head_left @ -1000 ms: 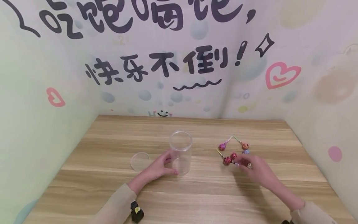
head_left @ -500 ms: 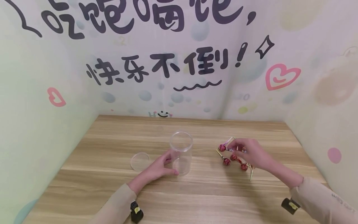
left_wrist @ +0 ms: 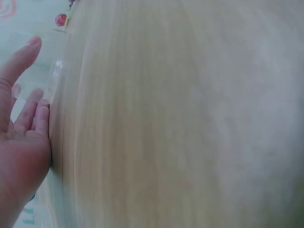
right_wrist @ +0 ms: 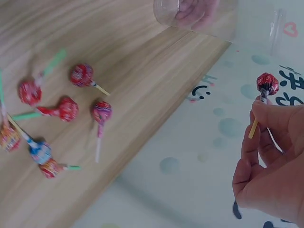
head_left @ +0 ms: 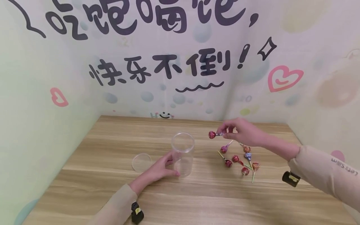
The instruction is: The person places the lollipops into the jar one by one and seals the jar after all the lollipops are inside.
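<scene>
My right hand (head_left: 246, 132) pinches a red-wrapped lollipop (head_left: 212, 134) by its stick, up above the table. In the right wrist view, the yellow end of that stick pokes out below the thumb, and the wrapped head (right_wrist: 267, 83) points up. A tall clear plastic jar (head_left: 182, 159) stands upright on the table, its mouth uncovered. Around its lower part lies my left hand (head_left: 160, 170), thumb in front and fingers at the back. Several wrapped lollipops, among them a purple one (head_left: 224, 149) and a blue one (head_left: 247, 156), lie loosely grouped right of the jar.
A round clear lid (head_left: 141, 162) lies flat left of the jar, beside the left wrist. The wooden table (head_left: 197, 203) meets a printed wall (head_left: 140, 103) at its far edge, with side walls to left and right.
My right hand has moved from among the lollipops up and away toward the back, now lifting a red-wrapped one clear of the group. The left hand and the jar stay put.
</scene>
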A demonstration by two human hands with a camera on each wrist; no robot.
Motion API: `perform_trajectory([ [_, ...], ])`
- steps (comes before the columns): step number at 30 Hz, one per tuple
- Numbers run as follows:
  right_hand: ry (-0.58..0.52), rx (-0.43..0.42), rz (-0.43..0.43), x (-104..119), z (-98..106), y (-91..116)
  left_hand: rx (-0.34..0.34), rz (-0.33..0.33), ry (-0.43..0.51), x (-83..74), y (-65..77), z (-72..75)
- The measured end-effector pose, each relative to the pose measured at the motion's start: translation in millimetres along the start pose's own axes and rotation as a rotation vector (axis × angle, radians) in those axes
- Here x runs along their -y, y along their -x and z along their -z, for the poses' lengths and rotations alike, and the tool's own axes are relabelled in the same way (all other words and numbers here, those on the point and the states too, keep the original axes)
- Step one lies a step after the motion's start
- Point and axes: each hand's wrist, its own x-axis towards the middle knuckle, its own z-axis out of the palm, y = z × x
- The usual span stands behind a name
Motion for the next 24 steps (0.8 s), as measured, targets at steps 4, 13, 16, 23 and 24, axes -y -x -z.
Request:
perform_trajectory([
  [4, 0.006, 0.034, 0.040, 12.6, 7.6, -15.1, 0.003, -0.016, 0.000, 1.4, -0.8, 0.2],
  [13, 0.005, 0.116, 0.076, 45.7, 7.0, -41.9, -0.006, -0.011, 0.002, 1.7, 0.7, -0.1],
  [16, -0.002, 0.136, 0.095, 53.5, 1.9, -49.0, -0.003, -0.009, 0.007, 1.8, 0.4, -0.1],
  [23, -0.027, 0.161, 0.138, 60.3, -11.0, -58.6, 0.004, -0.012, 0.015, 1.6, 0.2, -0.1],
  [24, -0.025, 0.160, 0.142, 60.7, -12.7, -59.5, 0.003, -0.009, 0.015, 1.3, 0.8, 0.1],
])
